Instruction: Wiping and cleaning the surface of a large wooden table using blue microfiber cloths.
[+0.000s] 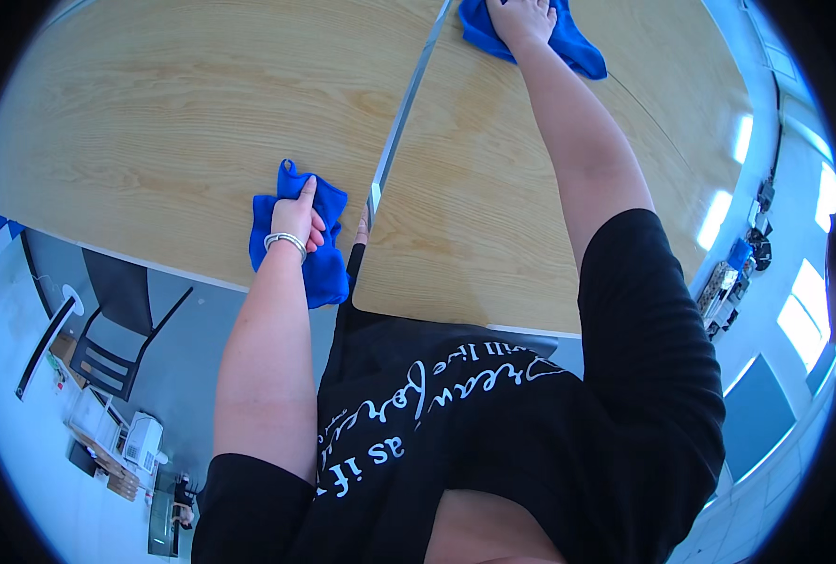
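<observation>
My left hand [297,217], with a silvery bangle [286,244] at the wrist, is closed on a crumpled blue cloth [326,271] near the front edge of the left wood-grain tabletop [143,141]. Its thumb lies extended along the cloth, and the other fingers curl in. At the top of the view, my right arm is stretched far out. My right hand [524,25] presses on a second blue cloth [577,46] on the right wood-grain tabletop [453,233]. The picture's edge cuts off part of that hand and cloth.
A narrow gap with a pale edge strip [407,106] divides the two tabletops. Dark chairs, including one black chair [118,296], stand beyond the left table's front edge. Several bags and objects [728,285] lie along the right side, near bright windows [809,310].
</observation>
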`<state>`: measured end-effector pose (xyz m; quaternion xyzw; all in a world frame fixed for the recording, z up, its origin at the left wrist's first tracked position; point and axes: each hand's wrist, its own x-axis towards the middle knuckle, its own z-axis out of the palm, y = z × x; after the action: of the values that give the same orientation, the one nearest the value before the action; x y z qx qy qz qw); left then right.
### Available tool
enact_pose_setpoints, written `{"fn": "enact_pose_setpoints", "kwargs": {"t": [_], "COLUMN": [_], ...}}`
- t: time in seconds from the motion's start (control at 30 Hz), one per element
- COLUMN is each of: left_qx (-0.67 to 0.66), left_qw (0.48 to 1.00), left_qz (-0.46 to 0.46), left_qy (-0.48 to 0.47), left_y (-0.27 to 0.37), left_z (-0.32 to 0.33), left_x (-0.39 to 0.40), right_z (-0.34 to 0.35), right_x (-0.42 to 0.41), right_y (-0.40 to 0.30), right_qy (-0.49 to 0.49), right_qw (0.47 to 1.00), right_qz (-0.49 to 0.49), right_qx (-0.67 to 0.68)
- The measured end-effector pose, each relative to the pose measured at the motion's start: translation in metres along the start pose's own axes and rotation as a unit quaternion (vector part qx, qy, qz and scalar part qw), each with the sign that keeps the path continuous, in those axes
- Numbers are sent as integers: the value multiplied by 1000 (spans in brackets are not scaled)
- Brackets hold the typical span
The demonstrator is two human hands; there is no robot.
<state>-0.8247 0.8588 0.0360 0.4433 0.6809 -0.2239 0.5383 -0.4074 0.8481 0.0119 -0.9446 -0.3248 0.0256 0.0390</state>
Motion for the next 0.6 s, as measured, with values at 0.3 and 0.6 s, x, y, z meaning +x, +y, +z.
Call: {"fn": "enact_pose_setpoints", "kwargs": {"t": [0.3, 0.6], "left_qx": [-1, 34], "left_qw": [1000, 999], "left_qz": [11, 23], "left_qy": [3, 18], "left_y": [6, 5], "left_z": [-1, 2], "left_x": [-2, 1], "right_z": [-8, -10], "right_x": [-81, -208], "right_y": [-20, -13], "right_qy": [-7, -11], "right_qw": [996, 997], "right_qz": [-82, -65], "right_qx": [21, 49]}}
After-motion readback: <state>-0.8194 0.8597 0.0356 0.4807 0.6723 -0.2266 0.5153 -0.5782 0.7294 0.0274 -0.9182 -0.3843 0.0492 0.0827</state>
